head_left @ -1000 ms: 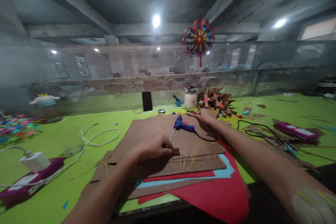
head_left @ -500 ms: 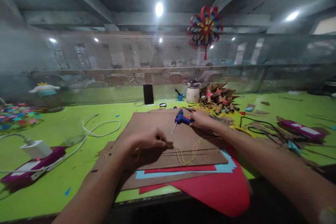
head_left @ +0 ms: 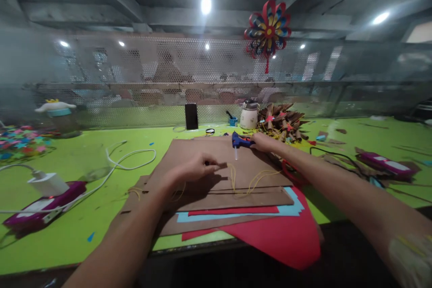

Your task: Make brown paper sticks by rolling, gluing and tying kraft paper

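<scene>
The left hand point(head_left: 199, 167) pinches a small brown piece point(head_left: 222, 165) over cardboard sheets point(head_left: 202, 148); yellow string point(head_left: 233, 177) lies to its right. Farther forward and rightward, the right hand point(head_left: 265, 142) grips a blue glue gun point(head_left: 238, 141).

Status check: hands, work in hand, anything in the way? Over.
Left hand pinching small cardboard piece. Right hand gripping blue glue gun by its handle. Yellow string looped loosely over cardboard sheet, possible snag.
</scene>
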The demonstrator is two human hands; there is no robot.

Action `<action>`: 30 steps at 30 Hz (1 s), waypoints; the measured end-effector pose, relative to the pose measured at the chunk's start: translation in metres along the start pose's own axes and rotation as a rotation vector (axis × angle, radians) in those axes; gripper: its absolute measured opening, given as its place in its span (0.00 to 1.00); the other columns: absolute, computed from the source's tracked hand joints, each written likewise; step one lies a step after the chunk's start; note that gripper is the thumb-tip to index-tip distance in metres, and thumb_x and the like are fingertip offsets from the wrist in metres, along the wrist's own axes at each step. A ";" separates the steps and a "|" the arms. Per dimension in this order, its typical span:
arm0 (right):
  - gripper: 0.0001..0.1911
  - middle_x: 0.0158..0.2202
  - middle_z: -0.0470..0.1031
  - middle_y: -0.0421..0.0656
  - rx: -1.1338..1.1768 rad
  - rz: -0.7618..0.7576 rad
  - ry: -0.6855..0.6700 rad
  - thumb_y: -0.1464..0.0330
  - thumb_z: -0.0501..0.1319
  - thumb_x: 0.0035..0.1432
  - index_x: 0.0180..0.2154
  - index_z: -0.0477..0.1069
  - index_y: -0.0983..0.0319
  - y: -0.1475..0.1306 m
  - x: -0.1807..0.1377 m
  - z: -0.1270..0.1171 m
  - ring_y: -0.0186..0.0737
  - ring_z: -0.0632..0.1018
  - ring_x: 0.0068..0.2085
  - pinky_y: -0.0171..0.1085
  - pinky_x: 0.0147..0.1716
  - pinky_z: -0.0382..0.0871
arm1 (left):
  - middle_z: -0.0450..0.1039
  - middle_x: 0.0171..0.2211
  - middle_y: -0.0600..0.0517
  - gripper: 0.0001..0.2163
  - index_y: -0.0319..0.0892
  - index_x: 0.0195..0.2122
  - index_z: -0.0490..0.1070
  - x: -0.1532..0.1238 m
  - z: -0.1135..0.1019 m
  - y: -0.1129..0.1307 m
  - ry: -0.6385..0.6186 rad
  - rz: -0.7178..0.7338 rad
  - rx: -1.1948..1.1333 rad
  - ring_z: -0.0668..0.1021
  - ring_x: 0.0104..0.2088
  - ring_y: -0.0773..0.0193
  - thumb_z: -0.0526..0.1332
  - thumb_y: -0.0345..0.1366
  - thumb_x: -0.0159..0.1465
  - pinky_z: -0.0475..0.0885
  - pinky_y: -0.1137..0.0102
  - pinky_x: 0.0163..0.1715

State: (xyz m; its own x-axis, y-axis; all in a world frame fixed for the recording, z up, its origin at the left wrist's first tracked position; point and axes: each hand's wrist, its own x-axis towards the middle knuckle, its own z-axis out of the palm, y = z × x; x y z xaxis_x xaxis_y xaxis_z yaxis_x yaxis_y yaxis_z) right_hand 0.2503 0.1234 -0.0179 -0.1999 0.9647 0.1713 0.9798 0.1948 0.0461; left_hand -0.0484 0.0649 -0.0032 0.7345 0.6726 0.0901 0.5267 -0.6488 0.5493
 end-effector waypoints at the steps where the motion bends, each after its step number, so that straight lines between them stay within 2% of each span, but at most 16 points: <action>1: 0.12 0.35 0.75 0.51 0.019 0.005 0.016 0.67 0.58 0.53 0.36 0.75 0.66 -0.001 -0.002 -0.002 0.45 0.74 0.38 0.36 0.37 0.63 | 0.73 0.29 0.50 0.14 0.37 0.34 0.74 0.001 0.000 0.002 0.035 -0.004 -0.017 0.69 0.28 0.67 0.54 0.40 0.58 0.63 0.73 0.28; 4: 0.14 0.38 0.74 0.55 0.104 -0.008 0.076 0.65 0.55 0.56 0.37 0.74 0.68 -0.013 -0.012 -0.013 0.47 0.73 0.41 0.39 0.40 0.63 | 0.73 0.29 0.50 0.14 0.37 0.34 0.74 0.003 -0.001 0.008 0.101 -0.012 -0.026 0.71 0.29 0.66 0.53 0.40 0.59 0.64 0.73 0.29; 7: 0.21 0.42 0.74 0.48 0.253 -0.083 0.111 0.60 0.45 0.63 0.43 0.71 0.65 -0.046 -0.029 -0.026 0.41 0.73 0.42 0.35 0.39 0.64 | 0.75 0.32 0.49 0.13 0.38 0.36 0.74 0.004 -0.005 0.018 0.150 0.019 0.004 0.73 0.31 0.65 0.54 0.39 0.59 0.66 0.72 0.31; 8: 0.24 0.42 0.74 0.46 0.342 -0.131 0.107 0.59 0.40 0.64 0.44 0.70 0.63 -0.061 -0.036 -0.029 0.37 0.74 0.41 0.33 0.38 0.65 | 0.75 0.33 0.49 0.13 0.39 0.37 0.74 0.003 -0.007 0.022 0.171 0.044 0.028 0.73 0.32 0.65 0.55 0.39 0.59 0.66 0.72 0.32; 9: 0.26 0.42 0.74 0.47 0.632 -0.207 0.087 0.58 0.39 0.65 0.44 0.69 0.65 -0.076 -0.045 -0.030 0.36 0.74 0.40 0.33 0.36 0.66 | 0.76 0.34 0.49 0.13 0.40 0.38 0.75 0.002 -0.009 0.026 0.191 0.072 0.063 0.74 0.34 0.64 0.55 0.39 0.59 0.67 0.72 0.34; 11: 0.25 0.38 0.75 0.48 1.091 -0.361 -0.157 0.55 0.43 0.63 0.47 0.66 0.66 -0.102 -0.063 -0.030 0.34 0.76 0.35 0.33 0.32 0.68 | 0.76 0.36 0.50 0.13 0.42 0.40 0.75 0.000 -0.014 0.032 0.235 0.122 0.147 0.74 0.36 0.63 0.55 0.40 0.60 0.66 0.72 0.37; 13: 0.26 0.28 0.75 0.44 1.278 -0.313 -0.361 0.54 0.51 0.59 0.51 0.63 0.66 -0.115 -0.083 -0.030 0.31 0.74 0.25 0.31 0.24 0.66 | 0.76 0.37 0.51 0.13 0.45 0.43 0.74 -0.002 -0.020 0.031 0.274 0.144 0.217 0.75 0.37 0.63 0.55 0.41 0.60 0.66 0.71 0.38; 14: 0.26 0.24 0.72 0.40 1.303 -0.263 -0.405 0.55 0.54 0.56 0.50 0.64 0.66 -0.114 -0.093 -0.030 0.29 0.70 0.21 0.29 0.21 0.63 | 0.76 0.37 0.50 0.14 0.45 0.44 0.74 -0.003 -0.022 0.029 0.289 0.144 0.234 0.75 0.37 0.63 0.55 0.40 0.60 0.66 0.71 0.38; 16: 0.22 0.18 0.66 0.36 1.287 -0.187 -0.374 0.56 0.58 0.54 0.43 0.69 0.67 -0.100 -0.113 -0.037 0.25 0.63 0.16 0.28 0.16 0.56 | 0.77 0.38 0.50 0.13 0.45 0.45 0.73 -0.003 -0.025 0.019 0.307 0.134 0.250 0.75 0.37 0.63 0.55 0.39 0.60 0.66 0.71 0.38; 19: 0.18 0.15 0.61 0.34 1.152 -0.149 -0.196 0.57 0.56 0.56 0.34 0.72 0.67 -0.055 -0.140 -0.061 0.25 0.60 0.16 0.28 0.17 0.52 | 0.77 0.37 0.51 0.13 0.47 0.45 0.73 -0.001 -0.028 0.004 0.307 0.111 0.280 0.75 0.37 0.63 0.55 0.39 0.60 0.66 0.70 0.37; 22: 0.18 0.14 0.55 0.32 1.037 -0.075 -0.092 0.58 0.56 0.57 0.34 0.72 0.66 -0.005 -0.161 -0.092 0.25 0.57 0.17 0.29 0.17 0.50 | 0.77 0.36 0.50 0.13 0.47 0.44 0.74 0.000 -0.030 0.003 0.322 0.068 0.290 0.75 0.36 0.62 0.56 0.40 0.60 0.65 0.70 0.35; 26: 0.20 0.14 0.55 0.33 0.833 0.000 -0.152 0.55 0.55 0.55 0.36 0.74 0.64 0.044 -0.179 -0.116 0.26 0.55 0.17 0.30 0.17 0.48 | 0.76 0.34 0.48 0.12 0.42 0.39 0.76 0.001 -0.022 0.012 0.256 0.011 0.218 0.74 0.34 0.62 0.57 0.39 0.58 0.65 0.71 0.34; 30: 0.21 0.16 0.59 0.35 0.677 0.072 -0.136 0.52 0.53 0.54 0.33 0.74 0.62 0.070 -0.183 -0.106 0.28 0.58 0.17 0.31 0.18 0.50 | 0.76 0.34 0.46 0.13 0.41 0.37 0.77 0.007 -0.004 0.001 0.177 -0.035 0.110 0.73 0.32 0.62 0.56 0.39 0.57 0.65 0.72 0.31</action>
State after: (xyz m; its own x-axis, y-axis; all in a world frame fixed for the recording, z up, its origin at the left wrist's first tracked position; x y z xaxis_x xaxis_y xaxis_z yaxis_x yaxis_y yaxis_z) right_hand 0.3543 -0.0582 0.0581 -0.1738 0.9845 0.0240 0.7907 0.1540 -0.5926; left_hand -0.0441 0.0707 0.0007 0.6335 0.7412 0.2222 0.6013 -0.6523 0.4616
